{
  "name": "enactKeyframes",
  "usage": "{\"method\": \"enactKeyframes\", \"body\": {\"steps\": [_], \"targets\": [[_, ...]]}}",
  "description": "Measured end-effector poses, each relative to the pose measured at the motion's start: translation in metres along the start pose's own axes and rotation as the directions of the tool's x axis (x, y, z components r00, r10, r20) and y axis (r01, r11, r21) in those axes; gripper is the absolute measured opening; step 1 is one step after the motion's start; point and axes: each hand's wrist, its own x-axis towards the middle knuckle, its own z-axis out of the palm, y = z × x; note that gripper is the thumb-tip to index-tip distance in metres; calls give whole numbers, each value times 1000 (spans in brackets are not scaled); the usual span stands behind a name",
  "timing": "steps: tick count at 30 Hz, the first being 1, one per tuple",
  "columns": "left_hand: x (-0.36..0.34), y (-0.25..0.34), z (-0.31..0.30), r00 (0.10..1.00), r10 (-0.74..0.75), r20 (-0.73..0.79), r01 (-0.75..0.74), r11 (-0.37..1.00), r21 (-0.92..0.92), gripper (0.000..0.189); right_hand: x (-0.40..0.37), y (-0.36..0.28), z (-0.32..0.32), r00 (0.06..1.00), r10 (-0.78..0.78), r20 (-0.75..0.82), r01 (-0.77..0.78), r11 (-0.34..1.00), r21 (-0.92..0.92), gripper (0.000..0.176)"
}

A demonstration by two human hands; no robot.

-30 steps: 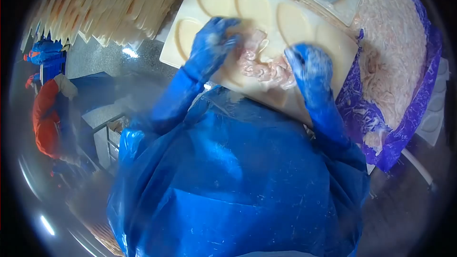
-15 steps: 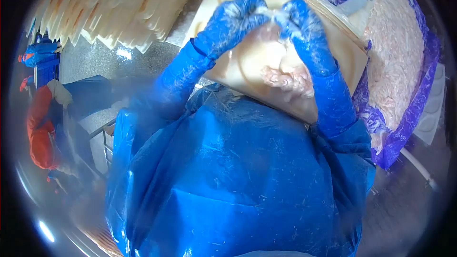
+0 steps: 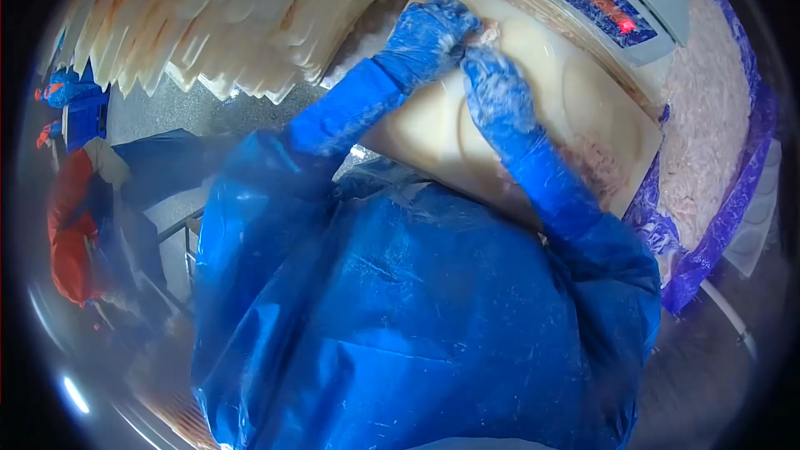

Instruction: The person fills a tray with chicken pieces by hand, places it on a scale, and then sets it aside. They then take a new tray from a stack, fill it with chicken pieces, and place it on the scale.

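Both my hands wear blue gloves smeared with pale residue. They are close together over the far left part of a cream tray with round recesses. My left hand is closed, its fingers curled round a small lump of pale pink minced meat that shows at the fingertips. Just to its right, my right hand has its fingers drawn together against the same lump; its fingertips are partly hidden. A looser heap of minced meat lies at the tray's right end, partly behind my right forearm.
Behind the tray stands a scale with a lit red display. A long mass of minced meat rests in purple plastic at right. Stacked cream trays fill the upper left. Another person in red sleeves is at far left.
My hands have moved slightly left and lower, with the left turned knuckles up. The heap of meat now shows right of my right forearm. The view has shifted a little.
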Motion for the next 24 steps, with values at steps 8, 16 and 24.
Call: {"method": "enactKeyframes", "body": {"steps": [8,16,24], "targets": [[45,-71,-14,955,-295,22,264,883,389,35,2,-9,-14,960,92,264,-112,992,61,35],[28,-79,49,980,-12,-200,142,746,651,59,-5,-22,-36,942,45,332,-144,949,279,56],[20,6,56,996,-24,-84,45,964,261,72,-82,46,-138,760,586,281,-625,540,564,38]]}}
